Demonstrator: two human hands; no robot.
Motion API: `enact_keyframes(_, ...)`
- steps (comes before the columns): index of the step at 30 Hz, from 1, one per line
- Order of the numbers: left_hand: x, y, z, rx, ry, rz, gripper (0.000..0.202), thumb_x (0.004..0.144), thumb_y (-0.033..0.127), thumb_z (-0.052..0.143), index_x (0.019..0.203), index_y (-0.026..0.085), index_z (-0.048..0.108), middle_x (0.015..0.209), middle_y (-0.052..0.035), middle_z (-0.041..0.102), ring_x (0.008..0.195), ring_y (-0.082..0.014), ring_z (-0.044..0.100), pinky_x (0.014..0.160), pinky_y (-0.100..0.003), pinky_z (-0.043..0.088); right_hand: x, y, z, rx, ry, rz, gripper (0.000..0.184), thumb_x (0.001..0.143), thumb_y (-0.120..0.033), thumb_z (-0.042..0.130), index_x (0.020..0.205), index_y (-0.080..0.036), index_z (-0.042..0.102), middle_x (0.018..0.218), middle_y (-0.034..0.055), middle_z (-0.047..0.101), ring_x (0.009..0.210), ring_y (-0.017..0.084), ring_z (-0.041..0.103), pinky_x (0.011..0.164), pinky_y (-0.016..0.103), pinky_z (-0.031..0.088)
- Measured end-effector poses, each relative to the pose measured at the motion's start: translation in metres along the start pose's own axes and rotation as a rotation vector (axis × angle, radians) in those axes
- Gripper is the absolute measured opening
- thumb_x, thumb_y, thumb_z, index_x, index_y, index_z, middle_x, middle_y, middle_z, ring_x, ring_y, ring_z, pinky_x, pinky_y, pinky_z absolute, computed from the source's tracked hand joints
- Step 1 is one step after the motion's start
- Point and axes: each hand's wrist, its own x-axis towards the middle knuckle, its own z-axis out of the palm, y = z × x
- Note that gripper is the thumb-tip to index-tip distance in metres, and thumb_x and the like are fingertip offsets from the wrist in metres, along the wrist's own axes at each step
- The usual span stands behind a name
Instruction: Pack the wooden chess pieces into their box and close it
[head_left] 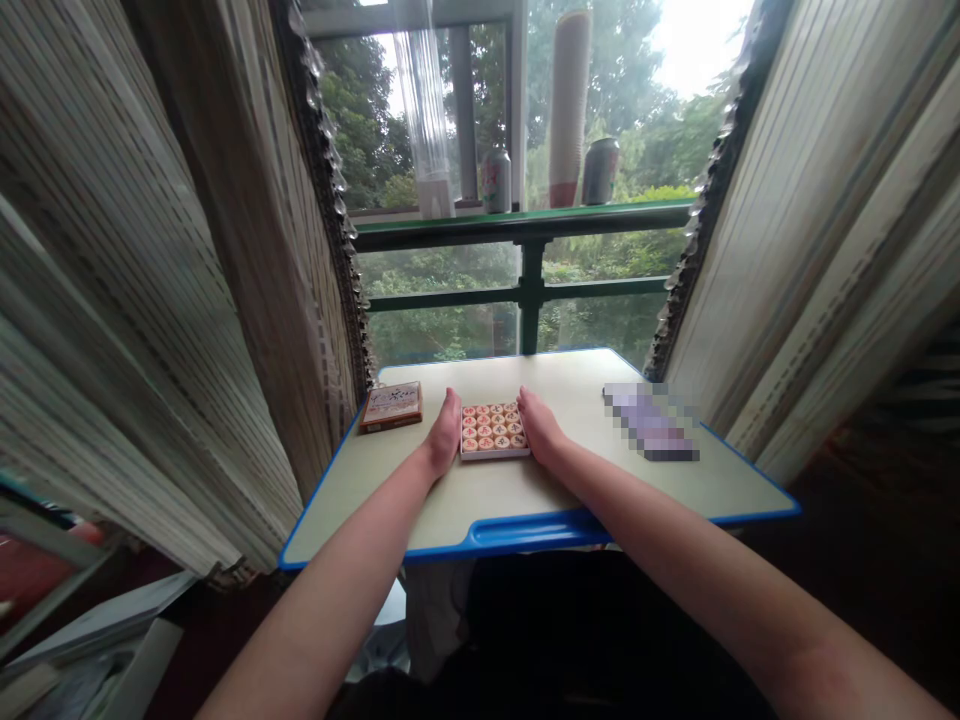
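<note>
A small white tray (495,455) packed with several round wooden game pieces sits in the middle of a beige desk with a blue rim (525,530). My left hand (444,432) lies flat against the tray's left side, fingers stretched forward together. My right hand (538,428) rests the same way against its right side. Both hands touch the tray's edges; neither is wrapped round anything. A reddish-brown box lid (391,405) with a printed top lies at the desk's far left.
A blurred purple-grey flat object (649,422) lies at the desk's right. Beyond the desk is a green window railing (525,225) with cans and a tall stack of cups on the sill. Striped curtains (187,300) hang on both sides. Shelving and papers (90,630) sit low left.
</note>
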Motion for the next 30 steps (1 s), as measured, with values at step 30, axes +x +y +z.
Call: enact_keyframes(30,0.001,0.029,-0.032,0.199,0.002,0.408,0.075,0.087,0.063,-0.001,0.146,0.026,0.026,0.156,0.0030,0.009,0.144,-0.0127,0.001,0.117,-0.031,-0.005,-0.010,-0.097,0.027,0.323,-0.174,0.063,0.072,0.087,-0.064,0.014,0.144,-0.025,0.032,0.153,-0.0002,0.026,0.143,0.018,0.015,0.115,0.047,0.011)
